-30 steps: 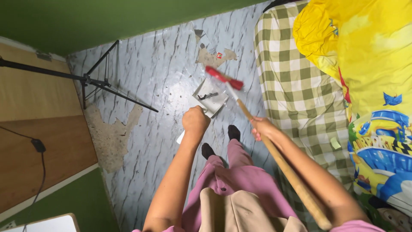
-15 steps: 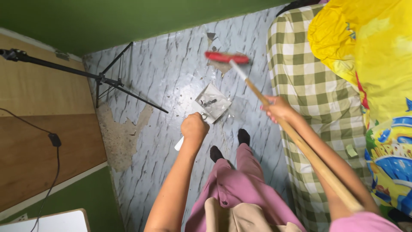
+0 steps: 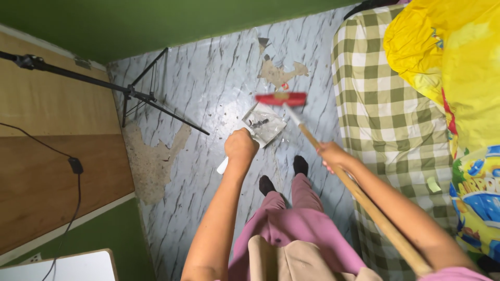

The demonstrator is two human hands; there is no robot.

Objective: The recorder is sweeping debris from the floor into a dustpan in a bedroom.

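- Left hand (image 3: 241, 146) was closed around the white handle of a dustpan (image 3: 264, 124), held over the marbled floor (image 3: 198, 78).
- Right hand (image 3: 333, 156) was wrapped around a broom (image 3: 282, 99), its red head just right of the pan.
- Debris could be spilled if the pan were tilted.

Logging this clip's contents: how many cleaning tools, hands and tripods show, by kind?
Brooms: 1, red-headed broom, held by the right hand
Dustpans: 1, dustpan, held by the left hand
Hands: 2
Tripods: 1, tripod
Total: 5
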